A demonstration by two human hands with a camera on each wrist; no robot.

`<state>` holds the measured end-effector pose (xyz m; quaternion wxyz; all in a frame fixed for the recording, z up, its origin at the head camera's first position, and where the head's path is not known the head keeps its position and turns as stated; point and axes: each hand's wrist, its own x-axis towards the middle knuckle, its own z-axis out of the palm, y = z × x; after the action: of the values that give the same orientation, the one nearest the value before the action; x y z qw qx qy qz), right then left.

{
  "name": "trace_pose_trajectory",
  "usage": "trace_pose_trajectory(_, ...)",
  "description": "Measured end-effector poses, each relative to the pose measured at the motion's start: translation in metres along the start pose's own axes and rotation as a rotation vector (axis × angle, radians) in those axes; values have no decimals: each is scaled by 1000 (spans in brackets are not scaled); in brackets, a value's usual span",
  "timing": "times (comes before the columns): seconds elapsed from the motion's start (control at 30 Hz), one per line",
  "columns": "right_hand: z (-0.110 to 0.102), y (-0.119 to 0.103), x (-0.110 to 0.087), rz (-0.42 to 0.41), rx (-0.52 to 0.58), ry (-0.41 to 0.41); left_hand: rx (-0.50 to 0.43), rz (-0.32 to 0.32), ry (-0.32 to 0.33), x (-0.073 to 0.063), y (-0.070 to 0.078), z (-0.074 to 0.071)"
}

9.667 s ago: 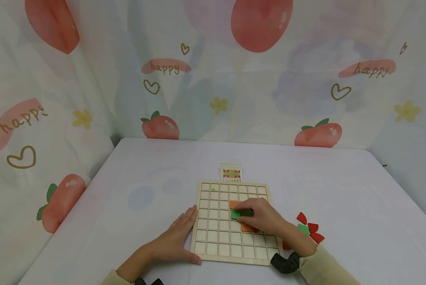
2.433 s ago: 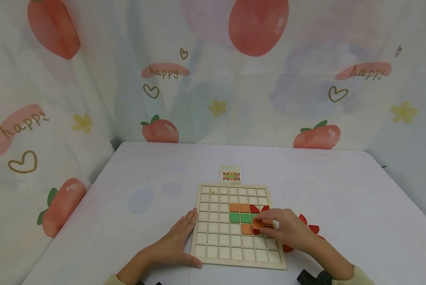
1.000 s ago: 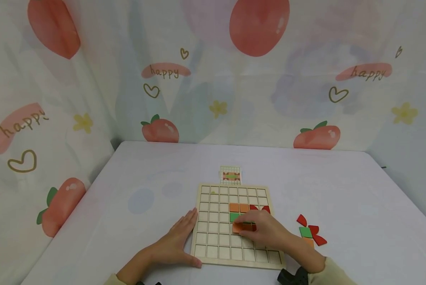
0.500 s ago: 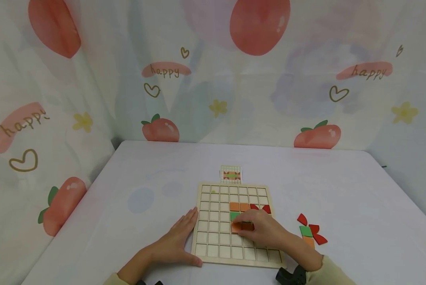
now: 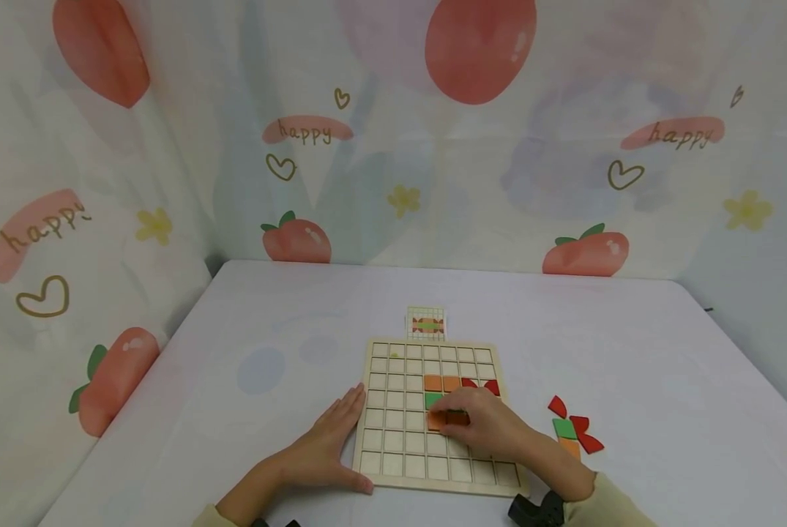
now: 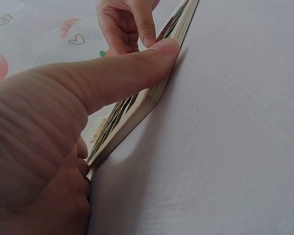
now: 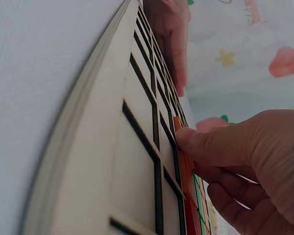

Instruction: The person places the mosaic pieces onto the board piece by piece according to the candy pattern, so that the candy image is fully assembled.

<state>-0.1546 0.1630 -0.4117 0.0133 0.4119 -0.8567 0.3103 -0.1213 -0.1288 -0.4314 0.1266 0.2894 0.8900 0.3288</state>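
Observation:
My left hand (image 5: 319,455) lies with straight fingers along the left side of a wooden grid board (image 5: 393,440), its thumb on the near-left corner. In the left wrist view the thumb (image 6: 137,68) presses the board's rim. With thumb and fingertips, my right hand (image 5: 492,423) pinches an orange square tile (image 5: 435,421) at a cell; the right wrist view shows this orange tile (image 7: 185,169) under the thumb. Just above it sits a green square tile (image 5: 433,400). Orange tiles (image 5: 442,383) and red quarter-round tiles (image 5: 491,386) lie one row farther. My right hand covers part of the pattern.
A small pattern card (image 5: 427,323) lies beyond the board's far edge. Right of the board are loose tiles: several red quarter-rounds (image 5: 589,440), a green square (image 5: 564,428) and an orange square (image 5: 568,446). A printed curtain (image 5: 472,197) rises behind the table.
Since the oldest frame, more green, orange and red tiles have come onto the board. My right hand moved left with the orange tile and lowered it to a cell. My left hand stayed.

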Motion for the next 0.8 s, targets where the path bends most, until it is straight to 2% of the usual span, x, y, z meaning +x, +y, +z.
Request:
trace_pose_trajectory(0.37,0,-1,2,15,-4,-12,-11,2,-2,0,0,0)
trace_pose_trajectory(0.8,1,-1,2,-19,-4,-18,1,-5,2,1,-2,2)
